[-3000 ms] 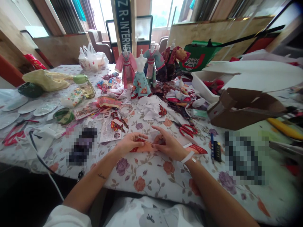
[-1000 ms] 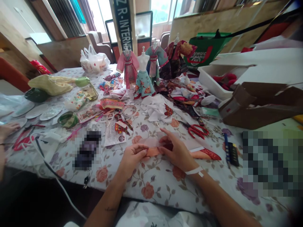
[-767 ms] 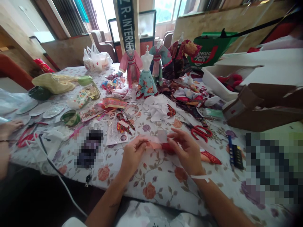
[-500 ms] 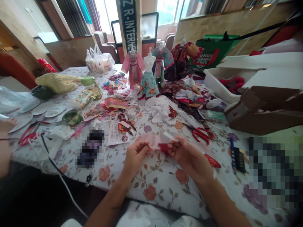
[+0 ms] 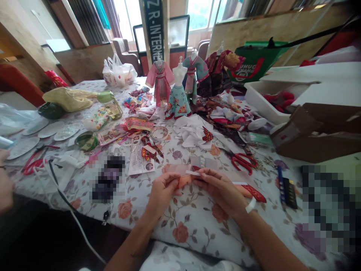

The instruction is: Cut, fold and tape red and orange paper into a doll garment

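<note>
My left hand (image 5: pixel 162 190) pinches the left end of a small orange-pink piece of fabric (image 5: pixel 184 181). My right hand (image 5: pixel 220 188) has its thumb and fingers closed on the other end, where a narrow white strip (image 5: pixel 193 172) lies along the upper edge. Sheer pale cloth spreads behind the fingers. From under the right hand a red and orange cloth end (image 5: pixel 254 193) sticks out over the tablecloth. A short white piece of tape (image 5: pixel 251 206) hangs by the right wrist.
Red-handled scissors (image 5: pixel 243 162) lie to the right, near a blue pen (image 5: pixel 281 186). White cloth scraps (image 5: pixel 191 130) and a tape roll (image 5: pixel 159 133) sit ahead. Behind them stand several dressed mannequins (image 5: pixel 178 99). A cardboard box (image 5: pixel 318 131) is at right; another person's hand (image 5: pixel 5 188) shows at left.
The fabric has turned so its orange face shows, and both hands have come closer together. My right hand has shifted slightly left. The other person's hand at the left has moved lower.
</note>
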{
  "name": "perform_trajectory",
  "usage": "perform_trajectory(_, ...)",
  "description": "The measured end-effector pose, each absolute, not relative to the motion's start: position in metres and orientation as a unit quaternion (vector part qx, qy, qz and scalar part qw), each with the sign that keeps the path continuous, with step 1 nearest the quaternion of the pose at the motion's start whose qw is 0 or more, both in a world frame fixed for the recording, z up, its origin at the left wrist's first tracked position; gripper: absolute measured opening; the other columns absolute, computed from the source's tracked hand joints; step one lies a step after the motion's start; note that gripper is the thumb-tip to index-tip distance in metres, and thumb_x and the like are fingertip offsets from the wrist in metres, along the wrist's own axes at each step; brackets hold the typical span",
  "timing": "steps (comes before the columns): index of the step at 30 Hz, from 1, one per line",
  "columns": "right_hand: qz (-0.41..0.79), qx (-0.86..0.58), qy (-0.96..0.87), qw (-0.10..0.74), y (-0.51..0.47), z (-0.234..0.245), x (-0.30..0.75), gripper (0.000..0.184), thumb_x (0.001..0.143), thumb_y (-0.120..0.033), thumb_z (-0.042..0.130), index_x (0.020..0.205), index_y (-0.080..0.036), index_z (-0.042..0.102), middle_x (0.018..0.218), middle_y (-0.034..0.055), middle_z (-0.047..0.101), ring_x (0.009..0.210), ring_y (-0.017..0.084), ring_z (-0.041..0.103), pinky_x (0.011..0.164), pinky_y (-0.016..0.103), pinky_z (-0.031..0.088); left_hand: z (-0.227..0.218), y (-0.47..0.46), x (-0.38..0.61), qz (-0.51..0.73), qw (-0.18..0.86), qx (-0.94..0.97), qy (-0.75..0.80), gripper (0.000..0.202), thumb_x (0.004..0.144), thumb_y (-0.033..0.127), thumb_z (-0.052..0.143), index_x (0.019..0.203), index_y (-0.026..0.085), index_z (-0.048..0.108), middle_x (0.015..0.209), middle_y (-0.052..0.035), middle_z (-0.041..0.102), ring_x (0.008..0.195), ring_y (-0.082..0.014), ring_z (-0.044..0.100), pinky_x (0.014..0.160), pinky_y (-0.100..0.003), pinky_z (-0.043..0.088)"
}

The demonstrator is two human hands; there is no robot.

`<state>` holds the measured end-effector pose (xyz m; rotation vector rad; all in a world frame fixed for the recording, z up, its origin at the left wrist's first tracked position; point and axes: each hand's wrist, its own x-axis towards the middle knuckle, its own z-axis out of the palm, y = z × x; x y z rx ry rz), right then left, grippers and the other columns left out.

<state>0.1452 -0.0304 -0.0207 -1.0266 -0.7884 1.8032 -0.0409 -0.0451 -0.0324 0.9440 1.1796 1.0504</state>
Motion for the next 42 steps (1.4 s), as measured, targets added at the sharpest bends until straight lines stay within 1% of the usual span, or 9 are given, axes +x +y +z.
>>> perform_trajectory(5,0.761,-0.407,-0.313,0.398,-0.016,-0.018,0.151,0.016,0.075,-0.028,0.069,0.086,-0.018,0.063,0.092,0.0064,0.069,0.095,0.020,0.065,0.096,0.040,0.045,-0.036,-0.044,-0.042,0.490,0.575,0.405,0.515,0.023,0.075,0.031,0.064,0.091,0.015,0.067,0.085,-0.0044,0.067,0.075,-0.0162,0.062,0.059,-0.026,0.058)
perform_trajectory(11,0.742,-0.393,-0.323,0.436,-0.018,-0.023,0.163,0.018,0.077,-0.029,0.068,0.091,-0.020,0.064,0.106,0.0084,0.069,0.109,0.023,0.060,0.104,0.043,0.039,-0.033,-0.046,-0.043,0.495,0.549,0.428,0.521,0.026,0.075,0.035,0.064,0.092,0.016,0.070,0.082,-0.0049,0.067,0.065,-0.0142,0.058,0.056,-0.027,0.058)
perform_trajectory(15,0.721,-0.414,-0.313,0.459,-0.020,-0.028,0.167,0.019,0.075,-0.031,0.070,0.090,-0.020,0.064,0.108,0.0090,0.068,0.111,0.025,0.059,0.103,0.045,0.040,-0.032,-0.047,-0.043,0.500,0.561,0.400,0.524,0.026,0.073,0.036,0.067,0.088,0.015,0.070,0.079,-0.0040,0.067,0.072,-0.0159,0.061,0.064,-0.029,0.058)
perform_trajectory(19,0.703,-0.412,-0.312,0.488,-0.023,-0.025,0.166,0.017,0.076,-0.030,0.069,0.089,-0.020,0.063,0.104,0.0073,0.069,0.108,0.023,0.061,0.103,0.043,0.040,-0.032,-0.047,-0.044,0.496,0.577,0.384,0.523,0.025,0.072,0.035,0.069,0.088,0.015,0.069,0.085,-0.0052,0.069,0.079,-0.0173,0.063,0.072,-0.030,0.057)
perform_trajectory(23,0.709,-0.399,-0.324,0.482,-0.028,-0.018,0.162,0.020,0.076,-0.033,0.069,0.091,-0.021,0.062,0.092,0.0060,0.069,0.094,0.020,0.064,0.093,0.038,0.046,-0.034,-0.047,-0.044,0.502,0.576,0.379,0.521,0.024,0.074,0.032,0.068,0.091,0.015,0.068,0.088,-0.0051,0.070,0.083,-0.0165,0.065,0.080,-0.029,0.054)
perform_trajectory(27,0.722,-0.401,-0.388,0.409,-0.035,-0.015,0.152,0.022,0.074,-0.037,0.070,0.082,-0.019,0.062,0.091,0.0057,0.066,0.082,0.018,0.062,0.078,0.031,0.049,-0.035,-0.046,-0.043,0.504,0.631,0.333,0.487,0.027,0.071,0.029,0.072,0.092,0.015,0.065,0.091,-0.0048,0.070,0.085,-0.0170,0.066,0.080,-0.029,0.054)
perform_trajectory(31,0.729,-0.398,-0.439,0.342,-0.039,-0.017,0.141,0.025,0.073,-0.039,0.071,0.077,-0.017,0.063,0.082,0.0040,0.065,0.076,0.016,0.059,0.072,0.028,0.046,-0.035,-0.046,-0.045,0.487,0.670,0.323,0.457,0.030,0.071,0.029,0.072,0.096,0.014,0.063,0.092,-0.0072,0.071,0.085,-0.0182,0.067,0.082,-0.031,0.053)
perform_trajectory(37,0.705,-0.417,-0.440,0.368,-0.032,-0.019,0.130,0.026,0.073,-0.040,0.071,0.077,-0.016,0.062,0.069,-0.0003,0.060,0.061,0.010,0.052,0.058,0.022,0.040,-0.039,-0.045,-0.054,0.458,0.675,0.378,0.439,0.037,0.074,0.023,0.069,0.108,0.014,0.060,0.096,-0.0087,0.070,0.083,-0.0169,0.066,0.073,-0.024,0.052)
perform_trajectory(42,0.698,-0.434,-0.464,0.332,-0.021,-0.013,0.122,0.034,0.067,-0.045,0.074,0.073,-0.014,0.060,0.056,-0.0034,0.054,0.047,0.007,0.044,0.046,0.020,0.032,-0.038,-0.045,-0.055,0.478,0.700,0.360,0.389,0.050,0.071,0.016,0.071,0.118,0.016,0.053,0.103,-0.0107,0.069,0.093,-0.0208,0.066,0.086,-0.032,0.050)
